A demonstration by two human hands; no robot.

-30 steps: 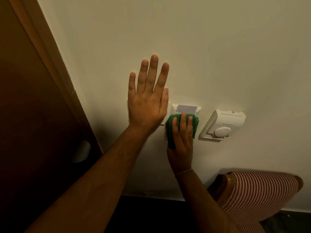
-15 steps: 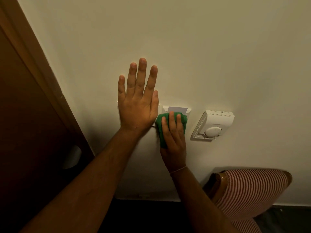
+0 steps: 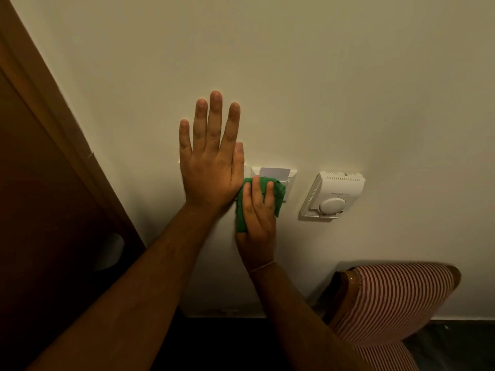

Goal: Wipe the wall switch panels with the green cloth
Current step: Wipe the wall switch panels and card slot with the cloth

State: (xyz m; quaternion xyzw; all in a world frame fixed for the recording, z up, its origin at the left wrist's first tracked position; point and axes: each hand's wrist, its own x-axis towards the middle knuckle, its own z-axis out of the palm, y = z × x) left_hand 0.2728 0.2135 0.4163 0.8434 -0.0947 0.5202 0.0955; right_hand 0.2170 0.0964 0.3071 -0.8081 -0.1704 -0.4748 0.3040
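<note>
Right hand: the right hand [image 3: 258,218] is seen pressed against the cream painted wall [image 3: 321,76], its fingers curled over a crumpled green cloth [image 3: 278,194] so that the cloth is held between palm and wall; a thin band is worn at the wrist.
Green cloth: it is bunched under the right hand, with one fold hanging down at the hand's left side and another showing at the right of the fingers — the lower part of a white rectangular switch panel [image 3: 290,174] is covered by it.
White switch panel: its upper edge and right corner are left showing above the cloth; a pale grey card [image 3: 274,172] is seen standing in its top.
Left hand: the left hand [image 3: 211,167] is laid flat and fully opened on the wall, fingers straight and pointed upward, nothing gripped; a second white wall panel [image 3: 180,165] is almost wholly hidden beneath the palm — only thin edges show. Its thumb side is touching the cloth.
Thermostat: a white boxy thermostat with a round dial [image 3: 333,195] is mounted just right of the switch panel, apart from the cloth.
Door: a brown wooden door with frame [image 3: 48,156] is seen at the left.
Chair: a red-and-white striped upholstered chair back [image 3: 396,298] is seen low at the right, near the wall.
</note>
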